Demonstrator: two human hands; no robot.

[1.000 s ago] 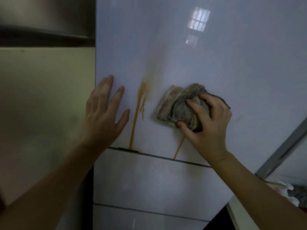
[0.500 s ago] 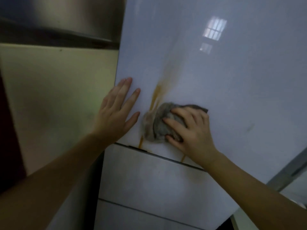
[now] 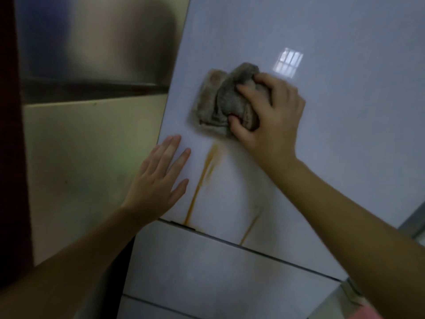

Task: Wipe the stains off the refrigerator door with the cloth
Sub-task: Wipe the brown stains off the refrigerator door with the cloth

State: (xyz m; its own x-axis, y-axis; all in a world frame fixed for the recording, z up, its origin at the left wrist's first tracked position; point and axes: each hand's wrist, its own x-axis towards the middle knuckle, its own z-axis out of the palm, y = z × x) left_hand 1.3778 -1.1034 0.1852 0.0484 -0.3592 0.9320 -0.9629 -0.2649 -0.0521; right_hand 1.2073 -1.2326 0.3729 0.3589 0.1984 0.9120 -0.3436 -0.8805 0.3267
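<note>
The white glossy refrigerator door [image 3: 333, 143] fills the right of the view. A long orange-brown drip stain [image 3: 200, 185] runs down it to the lower seam, and a fainter, shorter streak [image 3: 249, 229] lies to its right. My right hand [image 3: 271, 120] grips a crumpled grey-brown cloth [image 3: 220, 102] and presses it on the door just above the long stain. My left hand [image 3: 158, 183] lies flat with straight fingers on the door's left edge, beside the stain.
A drawer front [image 3: 207, 268] sits below the door seam, another below it. Left of the door are a cream panel [image 3: 87, 162] and a brushed metal surface [image 3: 96, 40] above it. A dark red edge [image 3: 11, 134] runs down the far left.
My right hand has carried the cloth up from the door's lower seam to above the long stain. The upper smear is fainter. My left hand stays flat at the door's edge.
</note>
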